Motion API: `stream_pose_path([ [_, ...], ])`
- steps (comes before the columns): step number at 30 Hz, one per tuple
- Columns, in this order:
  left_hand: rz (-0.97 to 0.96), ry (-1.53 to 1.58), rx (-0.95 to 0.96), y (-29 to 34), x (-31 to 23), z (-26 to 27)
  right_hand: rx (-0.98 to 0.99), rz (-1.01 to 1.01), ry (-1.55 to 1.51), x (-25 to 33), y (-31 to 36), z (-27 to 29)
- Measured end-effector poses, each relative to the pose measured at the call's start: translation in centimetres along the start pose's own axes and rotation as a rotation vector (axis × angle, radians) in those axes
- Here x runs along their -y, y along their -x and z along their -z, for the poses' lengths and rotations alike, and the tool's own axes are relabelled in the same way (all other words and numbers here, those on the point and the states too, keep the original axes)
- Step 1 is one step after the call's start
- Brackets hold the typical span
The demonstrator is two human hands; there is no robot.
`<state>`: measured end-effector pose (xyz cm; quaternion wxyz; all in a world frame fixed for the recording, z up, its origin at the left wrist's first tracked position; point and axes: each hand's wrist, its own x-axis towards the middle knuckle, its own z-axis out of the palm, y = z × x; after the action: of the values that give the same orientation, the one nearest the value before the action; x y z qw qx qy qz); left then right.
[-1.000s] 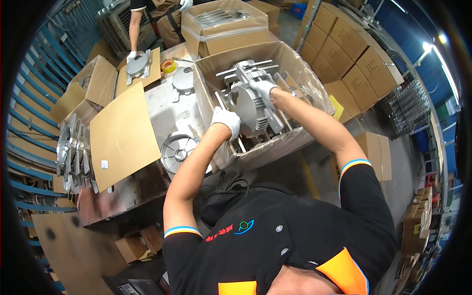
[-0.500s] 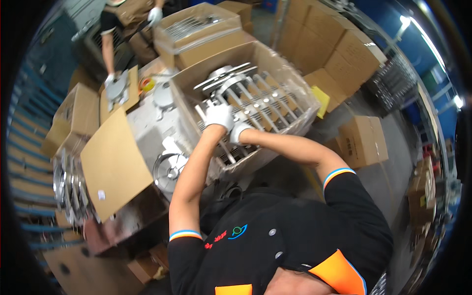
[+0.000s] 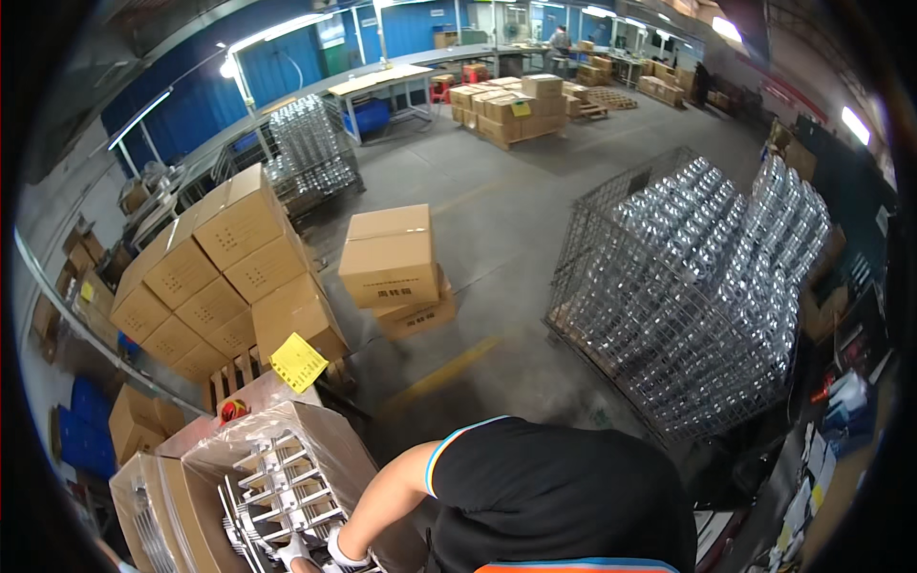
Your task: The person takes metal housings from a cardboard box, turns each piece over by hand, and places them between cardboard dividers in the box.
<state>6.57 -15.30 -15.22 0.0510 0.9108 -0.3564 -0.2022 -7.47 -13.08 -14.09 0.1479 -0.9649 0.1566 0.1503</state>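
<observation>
A plastic-lined cardboard box [image 3: 334, 439] at the lower left holds several silvery metal parts [image 3: 287, 492] with long bars, lying in rows. Both my hands wear white gloves and reach inside, by the near end of the parts. My left hand [image 3: 295, 550] is closed on a metal part, its fingers bent over the bars, though the lower frame edge cuts off much of it. Close beside it is my right hand [image 3: 344, 547]; mostly its glove cuff shows, and its fingers are hidden.
Stacked cartons [image 3: 205, 277] stand beyond the box, with a yellow sheet [image 3: 299, 362] at their corner. Two more cartons [image 3: 387, 258] sit on the floor. A wire cage [image 3: 669, 315] full of shiny metal parts is on the right. Another open box [image 3: 143, 497] adjoins at left.
My view has swung far to the right, so the box and my hands now lie at the lower left. Both hands stay in the box among the metal parts.
</observation>
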Motion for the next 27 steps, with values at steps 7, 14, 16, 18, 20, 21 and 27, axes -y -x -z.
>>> stream_pose_path([
  [7,-0.109,-0.051,-0.063,0.1,-0.2,-0.2,-0.087,0.082,-0.036,1.7,1.5,1.0],
  [14,-0.183,-0.073,-0.147,-0.7,1.0,0.2,-0.173,0.106,-0.015,2.2,1.7,2.0],
  [16,-0.216,-0.085,-0.167,-1.3,1.0,0.2,-0.276,0.137,-0.053,2.2,-0.7,0.6],
  [18,-0.224,-0.091,-0.179,-1.8,2.7,-0.2,-0.362,0.187,-0.093,1.5,-2.1,-0.5],
  [20,-0.262,-0.108,-0.191,-1.9,2.9,-0.5,-0.465,0.209,-0.138,0.7,-4.2,-1.1],
  [21,-0.270,-0.111,-0.202,-2.2,3.4,-0.6,-0.513,0.233,-0.155,0.1,-4.9,-1.3],
  [27,-0.292,-0.127,-0.245,-4.9,9.4,-1.9,-0.346,0.651,0.496,-1.0,-1.5,6.0],
])
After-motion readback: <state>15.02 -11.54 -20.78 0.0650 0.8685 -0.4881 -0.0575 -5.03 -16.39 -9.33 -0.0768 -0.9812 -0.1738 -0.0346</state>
